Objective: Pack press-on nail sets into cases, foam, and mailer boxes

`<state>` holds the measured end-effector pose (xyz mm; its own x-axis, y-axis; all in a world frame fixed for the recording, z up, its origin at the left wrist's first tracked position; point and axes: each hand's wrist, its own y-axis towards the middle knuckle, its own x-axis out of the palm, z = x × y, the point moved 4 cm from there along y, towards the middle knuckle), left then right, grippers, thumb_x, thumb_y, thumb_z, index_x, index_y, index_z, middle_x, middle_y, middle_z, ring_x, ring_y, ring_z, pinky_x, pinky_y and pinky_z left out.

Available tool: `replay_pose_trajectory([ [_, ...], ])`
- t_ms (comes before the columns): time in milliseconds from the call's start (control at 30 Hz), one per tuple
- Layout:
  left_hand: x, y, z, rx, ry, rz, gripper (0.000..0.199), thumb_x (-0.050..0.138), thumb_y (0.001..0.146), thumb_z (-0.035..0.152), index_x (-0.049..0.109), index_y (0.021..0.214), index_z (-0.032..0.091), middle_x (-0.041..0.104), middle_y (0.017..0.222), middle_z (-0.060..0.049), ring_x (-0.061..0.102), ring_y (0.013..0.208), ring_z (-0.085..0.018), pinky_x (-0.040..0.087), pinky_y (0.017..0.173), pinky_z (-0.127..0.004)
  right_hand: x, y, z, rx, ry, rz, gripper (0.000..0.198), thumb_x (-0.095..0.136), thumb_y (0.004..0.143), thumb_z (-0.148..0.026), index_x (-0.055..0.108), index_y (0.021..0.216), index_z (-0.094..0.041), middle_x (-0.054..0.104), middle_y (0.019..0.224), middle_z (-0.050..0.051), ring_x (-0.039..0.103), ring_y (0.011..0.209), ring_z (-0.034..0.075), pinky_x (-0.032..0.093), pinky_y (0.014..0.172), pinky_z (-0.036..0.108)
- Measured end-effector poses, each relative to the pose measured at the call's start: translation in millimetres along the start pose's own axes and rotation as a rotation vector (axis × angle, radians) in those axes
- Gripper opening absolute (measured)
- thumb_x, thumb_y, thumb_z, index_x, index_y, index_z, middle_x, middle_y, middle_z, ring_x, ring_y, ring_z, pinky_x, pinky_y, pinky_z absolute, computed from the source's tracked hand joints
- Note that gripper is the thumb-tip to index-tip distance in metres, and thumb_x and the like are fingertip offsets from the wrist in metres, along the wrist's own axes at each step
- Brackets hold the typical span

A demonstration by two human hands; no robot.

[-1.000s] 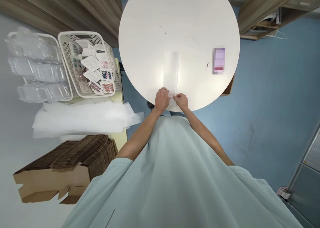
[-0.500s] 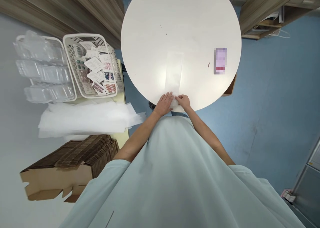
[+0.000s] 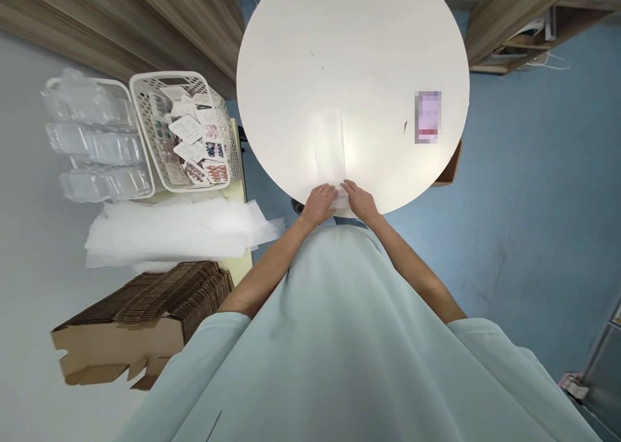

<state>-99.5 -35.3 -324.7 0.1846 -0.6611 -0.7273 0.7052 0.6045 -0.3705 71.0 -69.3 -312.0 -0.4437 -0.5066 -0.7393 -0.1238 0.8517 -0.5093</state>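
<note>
On the round white table lies a long strip of thin, translucent white sheet (image 3: 330,147), running away from me. Its near end is gathered or folded between my hands at the table's front edge; what may be inside it does not show. My left hand (image 3: 319,204) is closed over the left side of that end, fingers bent and pressed together. Gripping the right side, my right hand (image 3: 359,201) has its fingertips on the sheet and its thumb partly hidden.
A blurred purple packet (image 3: 427,117) lies on the white table (image 3: 388,34). Left of me stand a white basket (image 3: 226,125) of carded small items, clear plastic trays (image 3: 97,138), a stack of white sheets (image 3: 169,230) and flattened cardboard boxes (image 3: 121,345).
My right hand has gone from a pinch near the strip's end to fingers stretched forward on its right side. The strip's far end has swung left. My left hand's fingers have bent more.
</note>
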Motion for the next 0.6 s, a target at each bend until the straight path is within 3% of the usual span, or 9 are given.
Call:
replay_pose_trajectory([
  [267, -11, -1, -4, -0.106, -0.186, 0.03, 0.053, 0.07, 0.086, 0.023, 0.067, 0.139, 0.02, 0.068, 0.147, -0.012, 0.066, 0.135, -0.033, 0.05, 0.122, -0.051, 6, -3, 15, -0.02, 0.098, -0.048, 0.057, 0.048, 0.103, -0.016, 0.052, 0.159, -0.022, 0.06, 0.164, 0.008, 0.075, 0.116, 0.03, 0.062, 0.092, 0.043],
  [467, -14, 0, -14, -0.403, -0.429, 0.111, 0.044, 0.068, 0.096, 0.034, 0.068, 0.137, 0.02, 0.071, 0.145, -0.012, 0.068, 0.135, -0.03, 0.054, 0.117, -0.043, -6, 8, 14, 0.032, 0.22, -0.005, 0.04, 0.05, 0.112, -0.034, 0.063, 0.148, -0.023, 0.07, 0.149, 0.009, 0.074, 0.111, 0.028, 0.058, 0.097, 0.04],
  [600, -14, 1, -25, -0.583, -0.581, 0.184, 0.051, 0.076, 0.092, 0.037, 0.066, 0.139, 0.021, 0.073, 0.143, -0.012, 0.071, 0.13, -0.03, 0.057, 0.112, -0.043, -11, 19, 8, 0.093, 0.226, 0.013, 0.038, 0.046, 0.115, -0.042, 0.068, 0.14, -0.023, 0.073, 0.141, 0.01, 0.072, 0.11, 0.028, 0.056, 0.095, 0.038],
])
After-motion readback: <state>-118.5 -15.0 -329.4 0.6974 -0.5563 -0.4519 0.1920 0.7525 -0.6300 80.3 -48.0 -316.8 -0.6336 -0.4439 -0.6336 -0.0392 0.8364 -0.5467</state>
